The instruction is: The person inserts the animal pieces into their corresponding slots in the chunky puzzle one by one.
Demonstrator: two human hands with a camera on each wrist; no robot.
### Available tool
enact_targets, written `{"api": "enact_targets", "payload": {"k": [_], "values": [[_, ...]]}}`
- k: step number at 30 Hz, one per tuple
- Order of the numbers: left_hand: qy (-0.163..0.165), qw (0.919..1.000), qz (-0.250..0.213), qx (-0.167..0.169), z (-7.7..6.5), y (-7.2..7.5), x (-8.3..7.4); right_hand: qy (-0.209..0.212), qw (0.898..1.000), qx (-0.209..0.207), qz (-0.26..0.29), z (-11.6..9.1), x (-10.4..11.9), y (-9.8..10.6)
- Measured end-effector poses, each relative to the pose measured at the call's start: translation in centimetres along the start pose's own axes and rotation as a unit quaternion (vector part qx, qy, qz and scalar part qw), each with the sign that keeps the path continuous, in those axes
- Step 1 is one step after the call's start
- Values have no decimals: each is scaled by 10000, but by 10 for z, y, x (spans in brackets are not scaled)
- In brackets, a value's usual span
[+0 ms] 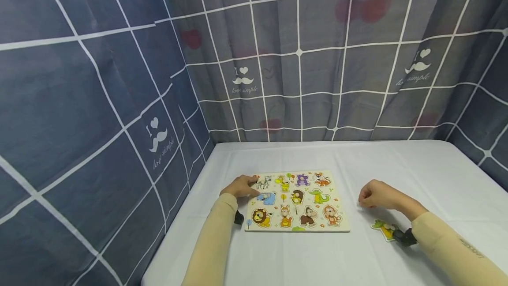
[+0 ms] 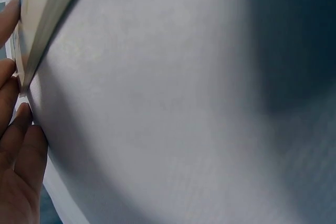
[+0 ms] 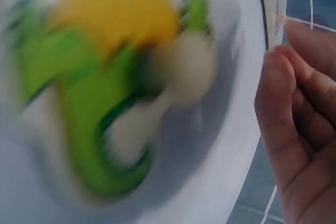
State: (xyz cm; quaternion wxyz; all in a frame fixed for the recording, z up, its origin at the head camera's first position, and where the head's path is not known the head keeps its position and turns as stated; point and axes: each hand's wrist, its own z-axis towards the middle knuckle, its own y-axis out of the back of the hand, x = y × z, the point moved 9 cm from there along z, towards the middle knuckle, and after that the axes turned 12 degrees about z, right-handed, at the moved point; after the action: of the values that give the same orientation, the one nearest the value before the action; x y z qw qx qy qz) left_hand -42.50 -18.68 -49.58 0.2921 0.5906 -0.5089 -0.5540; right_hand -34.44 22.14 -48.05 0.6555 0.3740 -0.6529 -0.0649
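Note:
A flat puzzle board [image 1: 295,206] printed with several cartoon animals lies on the white table. My left hand [image 1: 240,186] rests at its left edge, with outstretched fingers touching the board by the zebra [image 1: 263,182] and the elephant [image 1: 267,198]. In the left wrist view, fingers [image 2: 26,153] appear beside the board's corner. Right of the board, my right hand [image 1: 379,194] is held with curled fingers and nothing visible in them. Beneath that wrist lies a green and yellow crocodile puzzle piece [image 1: 382,229], with a pale knob showing in the right wrist view.
A white cloth [image 1: 301,259] covers the table. Dark blue grid-patterned curtains [image 1: 278,74] enclose its back and sides. Black wrist straps or cameras [image 1: 405,237] sit under the forearms, the right one close to the crocodile piece.

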Motion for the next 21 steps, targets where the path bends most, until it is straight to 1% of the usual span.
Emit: {"api": "enact_targets", "payload": {"k": [3,6,9,12,17,21], "values": [[-2,10000,26,23,0,-1,-1,-36,9999,140,24,-13,-7,0],[87,10000,12,10,-1,-1,0,61,9994,331,89,-24,-9,-1],[147,9999,-7,-22,-1,0,0,109,9983,526,220,-34,-10,-4],[182,9998,-33,4,-2,0,1,47,9976,636,263,-40,-14,-8],[147,9998,-72,65,-3,-2,0,-63,9987,495,105,-47,-22,-8],[204,9998,-72,21,-2,-1,1,37,9992,408,19,-51,-21,-5]]}}
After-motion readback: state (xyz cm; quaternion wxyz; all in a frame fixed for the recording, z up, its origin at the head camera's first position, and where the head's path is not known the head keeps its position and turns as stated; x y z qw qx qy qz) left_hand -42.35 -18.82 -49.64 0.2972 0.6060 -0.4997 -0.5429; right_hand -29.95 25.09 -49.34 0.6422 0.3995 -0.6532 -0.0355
